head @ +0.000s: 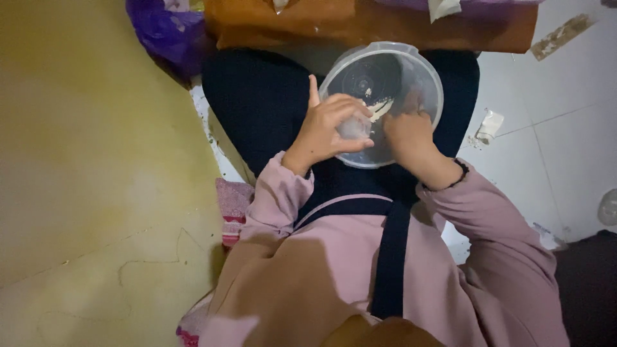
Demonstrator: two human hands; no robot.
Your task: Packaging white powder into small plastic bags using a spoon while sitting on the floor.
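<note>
The clear plastic bowl (421, 71) rests on my lap; my left hand (328, 128) pinches a small pale lump (353, 126) at its near rim; my right hand (408, 132) reaches inside, fingers curled, their grip I cannot tell; white paste (380, 106) lies between them.

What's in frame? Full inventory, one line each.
clear plastic bowl: 1, transparent, on the lap, holding a whitish scrap
small clear piece: 1, translucent, pinched at the bowl's rim
brown board: 1, orange-brown, top edge
purple bag: 1, purple, top left
crumpled scrap: 1, white, on floor tiles, right
striped cloth: 1, pink and red, under the person
left hand: 1, grips the small clear piece
right hand: 1, reaching into the bowl, black wristband
</note>
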